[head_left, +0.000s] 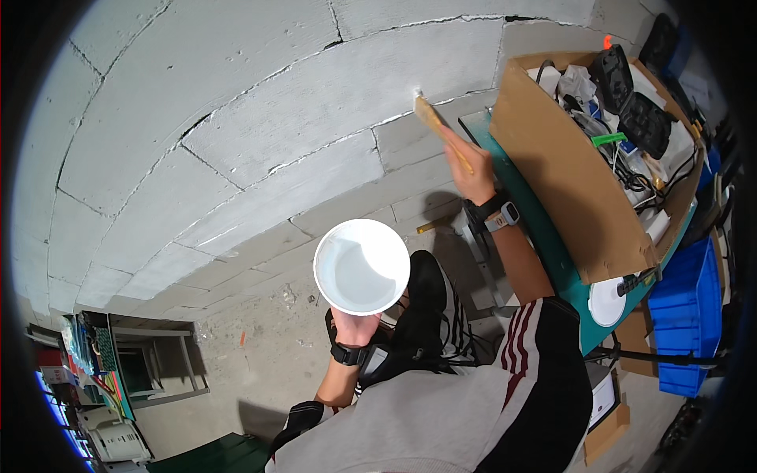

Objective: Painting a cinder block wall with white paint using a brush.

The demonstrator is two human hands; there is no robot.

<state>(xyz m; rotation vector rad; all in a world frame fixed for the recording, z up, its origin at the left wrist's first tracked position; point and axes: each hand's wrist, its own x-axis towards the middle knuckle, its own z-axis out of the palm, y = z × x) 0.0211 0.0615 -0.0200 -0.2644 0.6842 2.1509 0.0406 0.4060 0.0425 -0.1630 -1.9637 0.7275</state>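
My right hand [470, 167] is closed round the wooden handle of a paintbrush [431, 118]. The brush's white-tipped bristles meet the block wall [315, 118], whose upper blocks look whiter than the lower ones. Below and to the left, my left hand [356, 326] holds up a white round bucket [361, 272] from underneath. A pale layer shows in the bucket's bottom; I cannot tell how deep it is. Most of my left hand's fingers are hidden under the bucket.
Close to my right arm, a large cardboard box [568, 165] full of cables and cases stands on a green tabletop [564, 307]. A white round lid [606, 303] lies at its near corner. Farther right is a blue bin [686, 323]. A metal frame [162, 363] stands at the left.
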